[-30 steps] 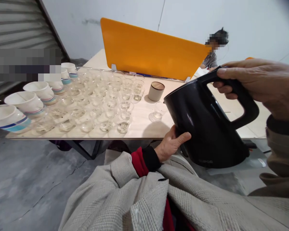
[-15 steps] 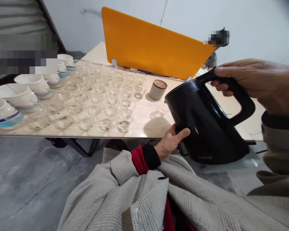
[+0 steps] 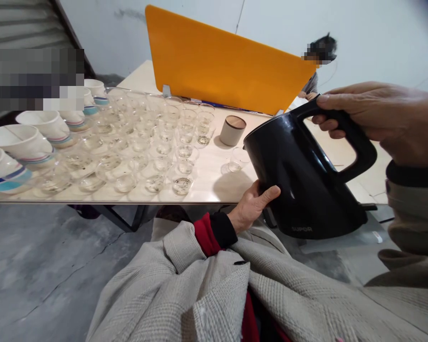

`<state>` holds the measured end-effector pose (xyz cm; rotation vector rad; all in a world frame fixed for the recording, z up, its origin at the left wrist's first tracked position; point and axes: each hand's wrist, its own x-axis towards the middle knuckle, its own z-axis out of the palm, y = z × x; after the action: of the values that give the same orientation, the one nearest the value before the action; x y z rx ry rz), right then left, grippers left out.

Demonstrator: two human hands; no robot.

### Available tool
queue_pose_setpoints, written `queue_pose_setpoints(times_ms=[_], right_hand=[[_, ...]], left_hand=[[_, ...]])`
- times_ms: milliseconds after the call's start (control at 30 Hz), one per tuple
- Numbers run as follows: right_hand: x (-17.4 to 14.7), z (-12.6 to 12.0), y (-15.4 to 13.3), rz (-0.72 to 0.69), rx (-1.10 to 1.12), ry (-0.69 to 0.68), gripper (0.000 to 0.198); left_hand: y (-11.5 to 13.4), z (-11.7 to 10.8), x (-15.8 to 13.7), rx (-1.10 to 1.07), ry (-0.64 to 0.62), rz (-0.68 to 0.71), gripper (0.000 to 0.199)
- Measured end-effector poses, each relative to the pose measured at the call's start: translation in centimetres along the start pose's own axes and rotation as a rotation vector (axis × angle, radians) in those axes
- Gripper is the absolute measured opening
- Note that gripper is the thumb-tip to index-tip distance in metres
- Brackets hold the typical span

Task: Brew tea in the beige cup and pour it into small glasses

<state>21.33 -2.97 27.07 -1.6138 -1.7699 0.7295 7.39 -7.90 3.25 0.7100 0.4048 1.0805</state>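
Observation:
A black electric kettle hangs tilted at the table's front edge, its spout side toward the left. My right hand is closed around its handle, thumb on top near the lid. Against the lower spout side my left hand grips the body, thumb in front and the other fingers hidden behind. Just left of the spout, a single clear cup stands on the table. Farther left, rows of clear cups have dark bits at their bottoms. The kettle's inside is out of sight.
White paper cups with blue bands line the table's left side. A pale canister with a wooden lid stands behind the single cup. An orange divider crosses the table's back, with another person beyond it.
The kettle's base has risen slightly, tipping it a little more. Both hands keep their hold. The view has shifted a little.

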Motion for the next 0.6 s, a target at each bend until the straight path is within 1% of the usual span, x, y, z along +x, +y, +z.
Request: queue_pose_setpoints(times_ms=[67,133,267,367,500,600], right_hand=[[-0.38,0.20,-0.49,-0.024,-0.034,-0.014,0.019],[-0.60,0.31,-0.72,-0.036,-0.059,0.004,0.019],[-0.32,0.35,-0.42,-0.068,-0.128,0.005,0.021],[0.14,0.31,0.03,-0.084,-0.121,-0.031,0.021],[-0.04,0.24,0.09,-0.084,-0.078,-0.028,0.018],[-0.70,0.20,-0.14,-0.155,-0.090,-0.055,0.018]], left_hand=[[0.02,0.12,-0.08,0.001,0.011,-0.010,0.079],[0.01,0.21,-0.13,-0.002,0.019,-0.012,0.078],[-0.09,0.29,-0.15,-0.012,0.021,-0.006,0.076],[-0.12,0.30,-0.17,-0.011,0.024,-0.008,0.076],[-0.12,0.28,-0.17,-0.007,0.026,-0.012,0.076],[-0.13,0.25,-0.16,-0.010,0.028,-0.012,0.072]])
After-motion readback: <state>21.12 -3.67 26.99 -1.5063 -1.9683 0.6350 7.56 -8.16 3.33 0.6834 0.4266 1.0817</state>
